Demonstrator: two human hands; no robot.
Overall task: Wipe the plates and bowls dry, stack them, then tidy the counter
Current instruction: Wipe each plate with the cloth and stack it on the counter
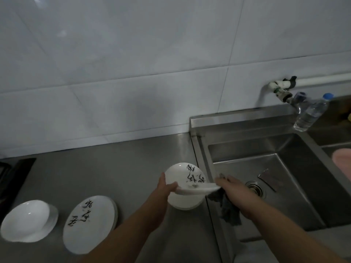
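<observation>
Far left on the tabletop (133, 164) sit the bowls (28, 221), then a plate stack (89, 223); those look done. The left hand (167, 186) pinches the left rim of a tilted plate (186, 177), thumb on top, just over another pile (185, 203) beside the sink (266, 168). The right hand (234, 189) has a dark cloth (229, 209) bunched in its fingers at the plate's right edge. Best bet: firm rim grip, wipe the face, flip, wipe the back, and stay over the tabletop.

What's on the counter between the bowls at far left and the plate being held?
A stack of plates with black brushwork, flat on the counter; the head view shows it.
</observation>
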